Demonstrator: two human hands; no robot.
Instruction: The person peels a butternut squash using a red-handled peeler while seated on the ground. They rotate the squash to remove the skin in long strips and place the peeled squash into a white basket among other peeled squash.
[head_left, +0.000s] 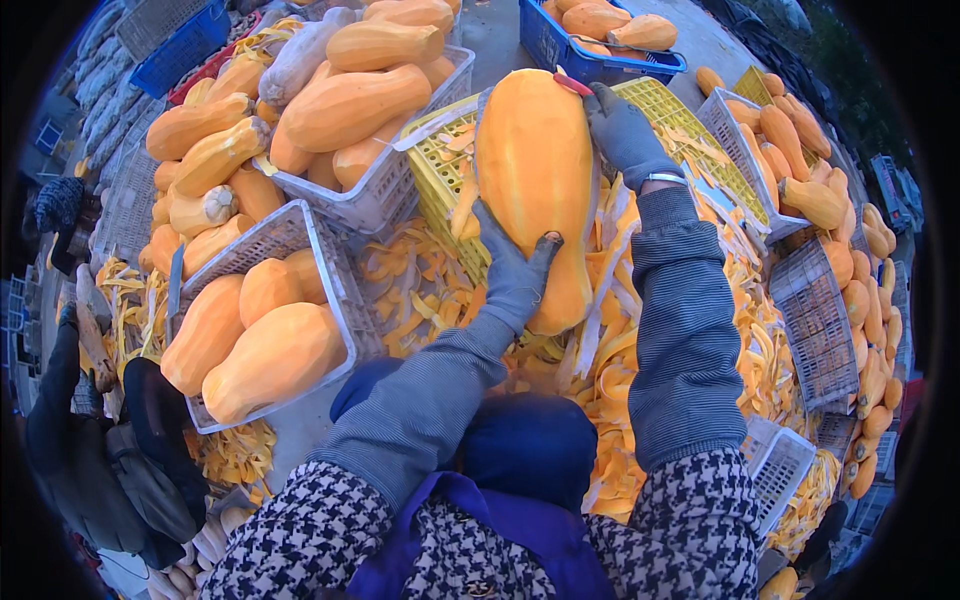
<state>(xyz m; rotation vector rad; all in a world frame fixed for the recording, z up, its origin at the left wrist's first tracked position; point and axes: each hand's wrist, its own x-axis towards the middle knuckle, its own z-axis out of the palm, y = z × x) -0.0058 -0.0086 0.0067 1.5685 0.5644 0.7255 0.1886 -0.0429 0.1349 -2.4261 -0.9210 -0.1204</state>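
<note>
A large squash (534, 157), mostly peeled to smooth orange flesh, lies lengthwise before me over a yellow plastic crate (448, 202). My left hand (514, 274), in a grey glove with the thumb tip bare, grips its narrower near part from the left. In my gloved right hand (626, 135) is a peeler with a red handle (574, 84), held at the squash's far right edge. The peeler's blade is mostly hidden. Strips of peel (607, 300) hang and heap beneath the squash and to its right.
Pale plastic crates of peeled squash (274, 337) stand at my left, with a fuller crate (371, 180) beyond. A blue crate (600, 60) with squash is at the far side. More squash (862, 300) line the right. A co-worker (112, 450) sits at the left.
</note>
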